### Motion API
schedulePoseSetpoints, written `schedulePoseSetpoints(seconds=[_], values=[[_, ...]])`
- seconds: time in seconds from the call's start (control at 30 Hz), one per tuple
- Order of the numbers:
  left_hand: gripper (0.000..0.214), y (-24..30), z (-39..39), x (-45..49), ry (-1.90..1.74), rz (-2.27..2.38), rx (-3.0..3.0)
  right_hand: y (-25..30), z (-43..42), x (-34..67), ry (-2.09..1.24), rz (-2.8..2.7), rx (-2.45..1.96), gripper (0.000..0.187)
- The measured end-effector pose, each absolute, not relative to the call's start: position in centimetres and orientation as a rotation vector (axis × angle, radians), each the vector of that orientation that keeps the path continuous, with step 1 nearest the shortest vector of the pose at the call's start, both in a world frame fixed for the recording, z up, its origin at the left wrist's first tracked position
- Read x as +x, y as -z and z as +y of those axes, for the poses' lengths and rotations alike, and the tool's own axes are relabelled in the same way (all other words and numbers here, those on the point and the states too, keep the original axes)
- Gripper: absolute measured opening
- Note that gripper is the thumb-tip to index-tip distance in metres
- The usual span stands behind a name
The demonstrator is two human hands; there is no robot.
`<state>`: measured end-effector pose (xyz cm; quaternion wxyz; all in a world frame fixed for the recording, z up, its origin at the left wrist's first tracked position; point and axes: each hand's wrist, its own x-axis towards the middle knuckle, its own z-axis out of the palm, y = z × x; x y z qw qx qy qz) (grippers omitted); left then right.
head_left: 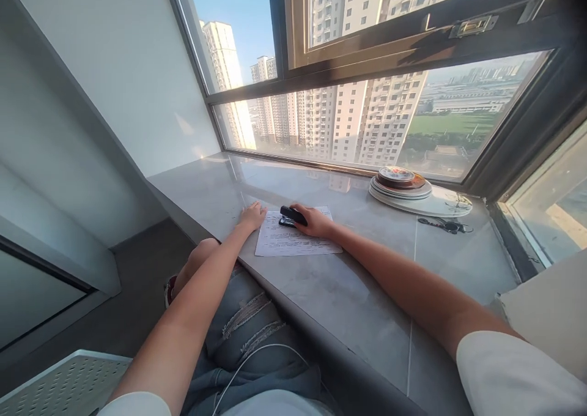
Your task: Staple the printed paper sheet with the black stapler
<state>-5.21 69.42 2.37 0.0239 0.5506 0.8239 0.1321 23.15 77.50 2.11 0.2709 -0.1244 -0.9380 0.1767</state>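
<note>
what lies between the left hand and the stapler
In the head view, a strip of the printed paper lies between the left hand and the black stapler.

Brt daylight thru window (330, 71), refl. on countertop (316, 287), edge distort.

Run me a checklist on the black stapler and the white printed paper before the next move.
1. Black stapler gripped in the bare right hand: ok.
2. White printed paper wholly on the glossy grey counter: ok.
3. Bare left hand clear of the stapler: ok, at the paper's left edge.
4. Stapler loaded: cannot tell, its inside is hidden.
5. Stack of round white and brown discs off the paper: ok, well to the right.
</note>
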Motion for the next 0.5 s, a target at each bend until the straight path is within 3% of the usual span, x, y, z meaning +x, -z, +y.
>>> schedulePoseSetpoints(seconds=[0.23, 0.5], values=[[0.060, -3.5, 66.3, -8.6, -0.383, 2.574, 1.715, -2.2, 76.2, 22.3, -0.464, -2.498, -0.417, 0.052], [0.053, -1.8, 63.3, -4.6, -0.696, 2.731, 1.621, -2.4, 74.9, 21.8, -0.389, -2.548, -0.419, 0.054]])
